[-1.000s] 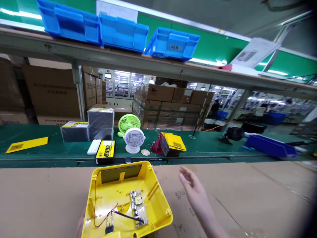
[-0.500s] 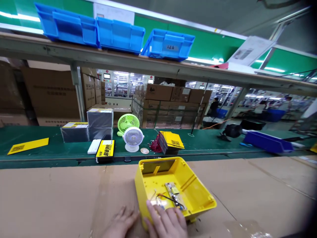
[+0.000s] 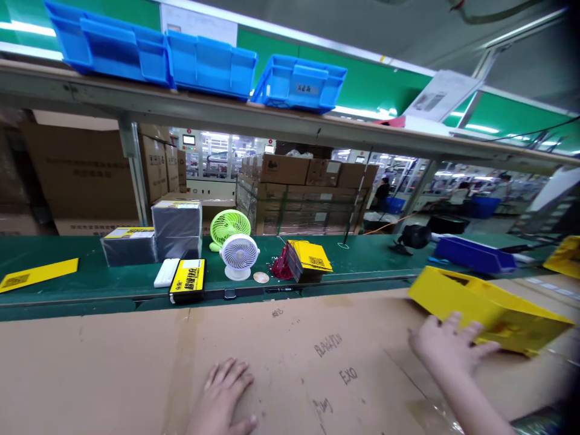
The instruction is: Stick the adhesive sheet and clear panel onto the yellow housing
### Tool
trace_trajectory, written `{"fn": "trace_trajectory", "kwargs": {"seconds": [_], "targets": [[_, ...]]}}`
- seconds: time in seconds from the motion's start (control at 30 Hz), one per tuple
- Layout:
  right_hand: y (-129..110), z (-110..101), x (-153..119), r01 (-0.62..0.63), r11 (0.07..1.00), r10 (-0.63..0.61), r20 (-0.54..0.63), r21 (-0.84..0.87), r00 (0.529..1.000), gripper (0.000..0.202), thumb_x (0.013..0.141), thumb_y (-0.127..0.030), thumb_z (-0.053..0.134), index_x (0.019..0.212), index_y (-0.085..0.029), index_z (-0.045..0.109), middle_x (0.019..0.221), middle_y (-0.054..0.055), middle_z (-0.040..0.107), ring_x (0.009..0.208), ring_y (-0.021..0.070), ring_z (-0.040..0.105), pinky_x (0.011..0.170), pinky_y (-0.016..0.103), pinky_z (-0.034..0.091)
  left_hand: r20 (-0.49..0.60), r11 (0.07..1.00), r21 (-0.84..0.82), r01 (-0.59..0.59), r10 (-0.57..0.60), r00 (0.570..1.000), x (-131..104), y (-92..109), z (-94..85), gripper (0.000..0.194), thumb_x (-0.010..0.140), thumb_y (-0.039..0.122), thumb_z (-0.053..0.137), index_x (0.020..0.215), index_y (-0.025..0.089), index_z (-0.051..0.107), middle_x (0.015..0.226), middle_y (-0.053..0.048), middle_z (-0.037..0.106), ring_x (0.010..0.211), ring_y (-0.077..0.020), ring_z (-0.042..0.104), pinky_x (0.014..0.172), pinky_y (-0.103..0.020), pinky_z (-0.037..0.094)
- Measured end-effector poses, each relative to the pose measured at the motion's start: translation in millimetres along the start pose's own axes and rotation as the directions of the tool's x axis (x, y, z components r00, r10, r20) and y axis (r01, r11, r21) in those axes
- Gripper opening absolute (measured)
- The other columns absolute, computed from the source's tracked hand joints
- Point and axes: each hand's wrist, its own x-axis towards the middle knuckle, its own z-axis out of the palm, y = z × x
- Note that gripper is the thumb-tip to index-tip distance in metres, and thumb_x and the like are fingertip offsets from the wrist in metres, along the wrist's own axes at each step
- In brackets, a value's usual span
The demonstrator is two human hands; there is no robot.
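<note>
A yellow plastic housing (image 3: 457,299) is at the right of the cardboard-covered table (image 3: 149,356), tilted and partly blurred. My right hand (image 3: 453,350) has its fingers spread against the housing's near side, not wrapped round it. My left hand (image 3: 224,393) lies on the cardboard left of centre, fingers apart, holding nothing. Handwriting shows on the cardboard between my hands. The housing's inside is mostly hidden from this angle.
Along the green surface behind stand a white fan (image 3: 239,257), a green fan (image 3: 230,225), a stack of yellow cards (image 3: 310,257), grey boxes (image 3: 176,232) and a dark blue bin (image 3: 473,254). Blue bins (image 3: 301,84) sit on the shelf. Another yellow part (image 3: 566,257) is at far right.
The yellow housing has moved from the centre to the right, with my right hand following against it. My left hand has stayed near its place. The view has shifted slightly.
</note>
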Motion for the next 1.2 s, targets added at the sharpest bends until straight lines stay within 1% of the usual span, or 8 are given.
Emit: {"fn": "trace_trajectory", "kwargs": {"seconds": [0.13,0.3,0.4,0.5,0.7,0.83,0.97,1.2], "targets": [[-62,56,-90,0.347,0.931,-0.301,0.300,-0.115,0.905,0.040,0.065,-0.027,0.069,0.100,-0.008,0.066,0.135,0.028,0.035,0.132,0.0419,0.013,0.099,0.060,0.000,-0.027,1.000,-0.025,-0.018,0.017,0.999,3,-6,-0.3,0.053,0.071,0.041,0.060,0.123,0.035,0.051,0.140,0.000,0.039,0.133,-0.0316,0.022,0.109,-0.053,0.006],[-197,74,-218,0.701,0.610,-0.770,0.487,0.371,0.412,0.050,0.074,-0.039,0.059,0.122,-0.026,0.052,0.146,0.006,0.023,0.136,0.0297,0.008,0.107,0.052,0.000,-0.023,0.999,0.003,-0.041,0.041,0.999,6,-10,-4.4,0.054,0.068,0.036,0.063,0.121,0.036,0.052,0.139,0.001,0.040,0.131,-0.0306,0.026,0.109,-0.050,0.014],[-258,72,-253,0.664,0.505,-0.855,0.426,0.551,0.297,0.052,0.079,-0.040,0.055,0.128,-0.026,0.046,0.148,0.003,0.019,0.136,0.0261,0.007,0.108,0.048,0.001,-0.037,0.998,0.005,-0.058,0.059,0.998,5,-5,-11.5,0.055,0.066,0.032,0.064,0.120,0.034,0.053,0.135,0.000,0.044,0.127,-0.0290,0.032,0.107,-0.046,0.021],[-281,87,-265,0.546,0.547,-0.836,0.440,0.634,0.326,0.046,0.083,-0.039,0.049,0.126,-0.023,0.049,0.143,0.004,0.031,0.134,0.0254,0.018,0.108,0.046,0.011,-0.026,0.996,0.001,-0.089,0.089,0.996,6,-2,-19.2,0.054,0.067,0.037,0.065,0.119,0.032,0.054,0.128,-0.002,0.051,0.120,-0.0280,0.040,0.103,-0.042,0.028],[-263,121,-268,0.339,0.668,-0.729,0.492,0.662,0.476,0.035,0.086,-0.031,0.041,0.109,-0.017,0.063,0.120,0.008,0.057,0.118,0.0233,0.044,0.103,0.038,0.028,0.003,0.997,-0.010,-0.077,0.078,0.997,8,2,-24.7,0.050,0.067,0.040,0.064,0.116,0.032,0.057,0.127,0.000,0.054,0.121,-0.0296,0.039,0.104,-0.044,0.026],[-258,119,-269,0.319,0.648,-0.740,0.472,0.692,0.479,0.027,0.080,-0.026,0.048,0.098,-0.020,0.068,0.117,0.005,0.059,0.116,0.0232,0.045,0.103,0.037,0.028,-0.186,0.989,-0.136,-0.063,0.037,0.982,4,2,-17.0,0.037,0.067,0.024,0.062,0.104,0.025,0.065,0.116,-0.004,0.060,0.113,-0.0256,0.047,0.101,-0.039,0.032],[-258,119,-271,0.257,0.643,-0.718,0.452,0.721,0.528,0.025,0.078,-0.025,0.050,0.094,-0.019,0.069,0.109,0.007,0.063,0.110,0.0233,0.050,0.099,0.035,0.032,-0.447,0.923,-0.384,-0.006,-0.180,0.876,5,-14,-12.4,0.028,0.079,0.031,0.047,0.096,0.017,0.065,0.100,-0.009,0.065,0.096,-0.0217,0.057,0.090,-0.034,0.042],[-234,123,-263,0.056,0.660,-0.589,0.471,0.749,0.657,0.036,0.083,-0.036,0.044,0.101,-0.014,0.065,0.099,0.011,0.065,0.092,0.0221,0.059,0.086,0.034,0.044,-0.420,0.866,-0.500,0.029,-0.271,0.866,7,-36,-16.7,0.034,0.077,0.041,0.050,0.094,0.015,0.064,0.098,-0.009,0.067,0.093,-0.0223,0.060,0.088,-0.032,0.043]]}}
